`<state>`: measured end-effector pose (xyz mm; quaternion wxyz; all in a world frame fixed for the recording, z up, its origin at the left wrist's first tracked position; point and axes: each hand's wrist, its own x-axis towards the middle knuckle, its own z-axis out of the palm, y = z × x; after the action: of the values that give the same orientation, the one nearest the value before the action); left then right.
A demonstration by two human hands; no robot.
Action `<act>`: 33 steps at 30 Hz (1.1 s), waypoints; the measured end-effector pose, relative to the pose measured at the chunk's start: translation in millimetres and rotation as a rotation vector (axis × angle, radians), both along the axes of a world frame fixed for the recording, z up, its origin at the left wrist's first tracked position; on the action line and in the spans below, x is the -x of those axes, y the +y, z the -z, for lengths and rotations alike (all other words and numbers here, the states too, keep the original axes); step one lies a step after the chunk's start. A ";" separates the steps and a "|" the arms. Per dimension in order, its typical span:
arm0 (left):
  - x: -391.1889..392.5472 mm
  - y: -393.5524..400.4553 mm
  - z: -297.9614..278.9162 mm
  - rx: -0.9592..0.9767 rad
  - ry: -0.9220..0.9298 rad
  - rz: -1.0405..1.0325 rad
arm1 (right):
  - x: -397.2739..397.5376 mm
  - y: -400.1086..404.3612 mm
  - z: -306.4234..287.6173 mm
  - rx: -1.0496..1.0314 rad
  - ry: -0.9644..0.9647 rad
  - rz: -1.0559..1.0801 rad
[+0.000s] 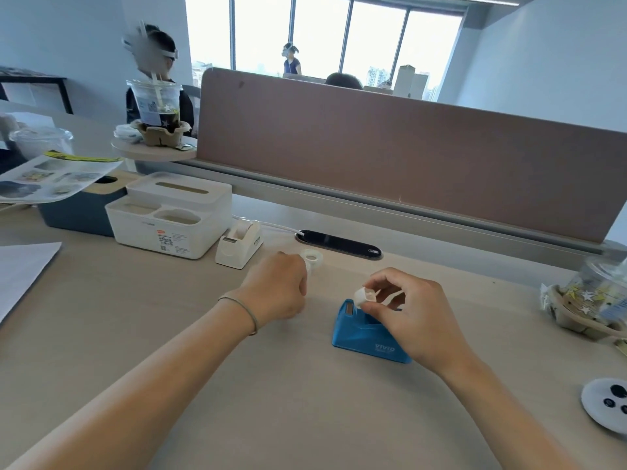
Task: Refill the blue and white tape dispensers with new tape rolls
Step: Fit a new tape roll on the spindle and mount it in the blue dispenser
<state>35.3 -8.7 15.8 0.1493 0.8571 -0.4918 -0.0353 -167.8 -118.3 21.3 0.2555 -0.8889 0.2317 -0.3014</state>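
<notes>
On the bench (305, 418), near the middle, the blue tape dispenser (364, 337) sits upright with its cutter end pointing away from the person. The right hand (414, 317) hangs over its top, grip pinched together on a small white core piece (362, 296) held just above the cutter end. The left hand (278, 290) is beside the dispenser to its left, fingers curled, grip clamped on a clear tape roll (311, 257) that sticks out past the knuckles; how many fingers touch it cannot be told. A thin band (249, 313) circles the left wrist. Further back and left stands the white tape dispenser (239, 247), a roll seated in it, just beside a white organizer box (169, 225). Behind that a dark box (78, 215) carries a printed sheet (51, 178). A black cable port (339, 245) lies in the bench beyond the hands, under the brown divider panel (407, 157). A plastic cup in a carrier (597, 300) sits far right, well apart.
</notes>
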 end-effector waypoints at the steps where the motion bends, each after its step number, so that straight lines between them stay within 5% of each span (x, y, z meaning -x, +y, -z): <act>1: -1.6 0.5 2.3 -0.014 -0.010 0.004 | -1.2 1.2 -0.2 0.000 0.011 -0.002; 21: -34.8 -14.0 40.7 0.135 0.070 0.163 | -28.5 -7.0 -24.6 -0.130 -0.044 0.017; 33: -36.0 -14.2 37.6 0.364 0.187 0.003 | -27.8 -16.3 -21.2 -0.165 -0.093 0.022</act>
<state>71.3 -22.9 -21.8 0.3466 0.8083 -0.4752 -0.0256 -140.0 -134.6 42.5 0.3351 -0.8472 0.2537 -0.3249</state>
